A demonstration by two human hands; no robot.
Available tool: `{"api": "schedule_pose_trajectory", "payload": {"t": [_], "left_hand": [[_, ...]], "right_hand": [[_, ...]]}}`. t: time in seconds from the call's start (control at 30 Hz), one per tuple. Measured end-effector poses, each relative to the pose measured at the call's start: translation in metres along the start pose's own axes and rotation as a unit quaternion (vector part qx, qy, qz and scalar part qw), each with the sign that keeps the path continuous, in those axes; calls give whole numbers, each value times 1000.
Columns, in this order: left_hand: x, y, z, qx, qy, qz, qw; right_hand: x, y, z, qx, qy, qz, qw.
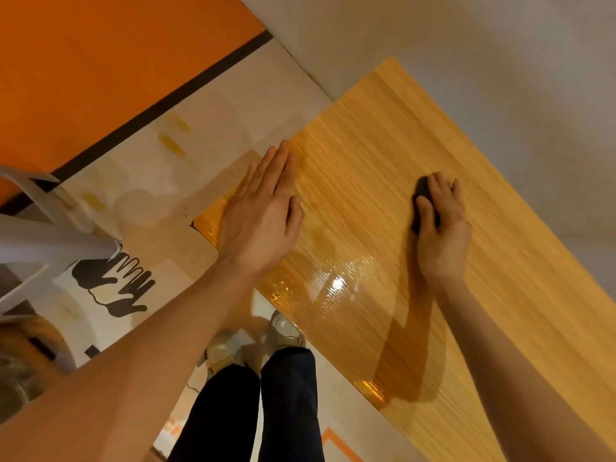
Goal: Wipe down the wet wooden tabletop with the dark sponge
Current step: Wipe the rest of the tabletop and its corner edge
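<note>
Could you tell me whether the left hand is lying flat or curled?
Flat: the left hand rests with straight fingers on the wooden tabletop.

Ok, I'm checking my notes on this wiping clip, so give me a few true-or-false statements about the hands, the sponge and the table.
1. The right hand holds the sponge against the tabletop. True.
2. The left hand grips a cloth. False: it lies flat and open on the tabletop near its edge, holding nothing.
3. A glossy wet patch shows on the wood between the two arms. True.
4. The sponge is bright yellow. False: it is dark, nearly black.
5. Both hands are on the sponge. False: only the right hand holds it; the left is well apart from it.
</note>
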State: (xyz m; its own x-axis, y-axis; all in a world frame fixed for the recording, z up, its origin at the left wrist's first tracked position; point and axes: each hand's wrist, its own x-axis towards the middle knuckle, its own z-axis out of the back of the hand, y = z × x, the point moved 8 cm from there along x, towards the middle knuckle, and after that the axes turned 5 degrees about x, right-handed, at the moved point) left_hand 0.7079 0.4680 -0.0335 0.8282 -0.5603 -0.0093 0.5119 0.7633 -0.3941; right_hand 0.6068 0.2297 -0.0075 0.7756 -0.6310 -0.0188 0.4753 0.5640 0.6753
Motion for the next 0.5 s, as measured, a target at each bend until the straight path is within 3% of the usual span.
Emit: {"api": "schedule_pose_trajectory", "payload": {"t": [0.07,0.2,0.3,0.37,0.5], "left_hand": [[0,0,1,2,-3,-2,1000],[0,-1,2,2,-13,-4,1000],[1,-2,2,4,-16,-2,1000],[-1,-1,1,6,-11,-3,1000],[-11,0,5,12,-26,-11,1000]], "right_hand": [[-24,12,-16,2,3,-1,1000],[-109,68,-73,-5,140,171,975],[-102,69,-74,-32,217,274,936],[-62,54,-59,-44,196,236,951],[2,31,-28,-4,42,66,997]]}}
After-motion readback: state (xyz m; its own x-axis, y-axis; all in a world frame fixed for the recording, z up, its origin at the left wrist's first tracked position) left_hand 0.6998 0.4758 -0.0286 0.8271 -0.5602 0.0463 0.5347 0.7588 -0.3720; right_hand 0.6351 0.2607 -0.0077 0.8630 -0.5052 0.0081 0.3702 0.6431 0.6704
